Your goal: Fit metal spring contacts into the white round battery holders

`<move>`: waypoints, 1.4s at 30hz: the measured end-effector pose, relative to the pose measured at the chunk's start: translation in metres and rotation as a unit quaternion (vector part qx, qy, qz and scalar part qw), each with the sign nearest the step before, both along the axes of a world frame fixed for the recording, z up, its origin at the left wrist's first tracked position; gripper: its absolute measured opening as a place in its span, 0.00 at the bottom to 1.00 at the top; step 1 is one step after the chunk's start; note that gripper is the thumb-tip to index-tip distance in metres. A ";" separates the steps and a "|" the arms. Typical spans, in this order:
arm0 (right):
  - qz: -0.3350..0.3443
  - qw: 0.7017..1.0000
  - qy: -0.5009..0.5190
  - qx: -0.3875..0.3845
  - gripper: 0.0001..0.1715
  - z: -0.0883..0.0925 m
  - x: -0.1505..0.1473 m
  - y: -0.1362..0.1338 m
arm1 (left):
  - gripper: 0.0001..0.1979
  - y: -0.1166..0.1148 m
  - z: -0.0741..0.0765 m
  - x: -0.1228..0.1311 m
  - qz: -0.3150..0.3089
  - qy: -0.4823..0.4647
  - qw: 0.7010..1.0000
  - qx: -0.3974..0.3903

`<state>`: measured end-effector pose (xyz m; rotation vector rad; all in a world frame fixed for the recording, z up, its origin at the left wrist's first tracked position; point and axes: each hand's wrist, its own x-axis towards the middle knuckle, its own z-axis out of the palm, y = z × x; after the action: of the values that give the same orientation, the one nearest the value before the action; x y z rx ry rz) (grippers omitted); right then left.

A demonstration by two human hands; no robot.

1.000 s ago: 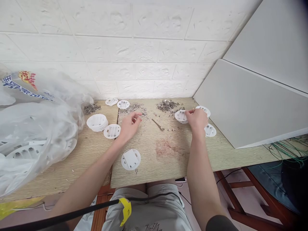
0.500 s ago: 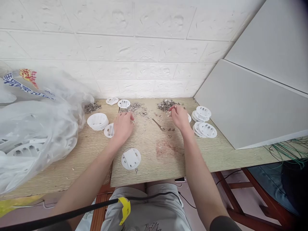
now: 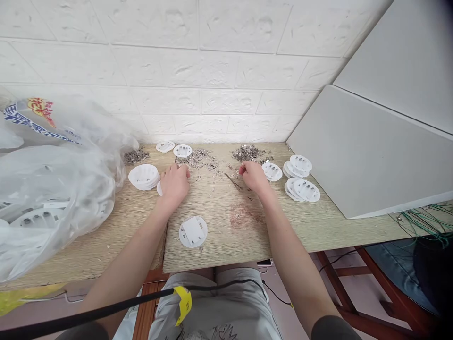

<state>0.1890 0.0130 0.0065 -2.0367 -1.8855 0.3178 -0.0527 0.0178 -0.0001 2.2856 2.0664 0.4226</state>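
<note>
My left hand [image 3: 175,183] is bent down over a round white plastic disc [image 3: 159,189], gripping it from above. Most of that disc is hidden under the palm. At the right, the fingertips of my right hand [image 3: 254,176] are pinched together just below a pile of small metal pieces [image 3: 245,152]; whatever they hold is too small to make out. Tweezers [image 3: 232,181] lie beside this hand, with a few loose metal pieces near them. Close to the table's front edge rests a disc with a square block [image 3: 193,231] and metal clips on it.
Stacked white discs [image 3: 143,176] stand left of my left hand. More stacks [image 3: 306,190] and a disc with clips [image 3: 272,171] lie to the right. Scattered metal bits [image 3: 198,158] spread near the wall. A clear bag of discs [image 3: 60,189] fills the left side; grey panels [image 3: 382,151] lean at right.
My left hand has shifted left, covering more of the disc beside it. My right hand has moved left towards the tweezers, uncovering the disc with clips behind it.
</note>
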 end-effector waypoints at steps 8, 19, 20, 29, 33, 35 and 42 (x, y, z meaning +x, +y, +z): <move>0.004 0.999 0.046 0.022 0.22 -0.004 0.002 0.002 | 0.19 0.004 -0.003 -0.003 -0.006 -0.049 0.998 0.023; -0.038 0.996 0.050 0.058 0.28 0.002 -0.002 -0.002 | 0.27 0.002 0.013 0.008 -0.092 -0.362 0.927 0.002; -0.037 0.996 0.049 0.059 0.28 0.002 -0.003 -0.002 | 0.26 0.002 0.014 0.009 -0.090 -0.396 0.914 0.003; 0.015 0.999 -0.007 0.044 0.23 0.001 -0.010 -0.003 | 0.15 0.005 0.008 0.014 -0.083 -0.484 0.871 0.006; 0.036 0.999 -0.019 0.036 0.20 -0.004 -0.011 -0.002 | 0.14 0.004 0.007 0.016 -0.107 -0.437 0.893 0.016; 0.034 0.999 -0.018 0.029 0.18 -0.005 -0.011 -0.003 | 0.14 0.003 0.007 0.017 -0.118 -0.396 0.910 0.027; 0.022 0.999 -0.012 0.028 0.18 -0.008 -0.010 -0.002 | 0.17 0.001 0.000 0.015 -0.161 -0.262 0.950 0.053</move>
<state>0.1786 0.0113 -0.0014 -1.9727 -1.9334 0.2499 -0.0374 0.0186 -0.0005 2.1847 1.4242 1.0060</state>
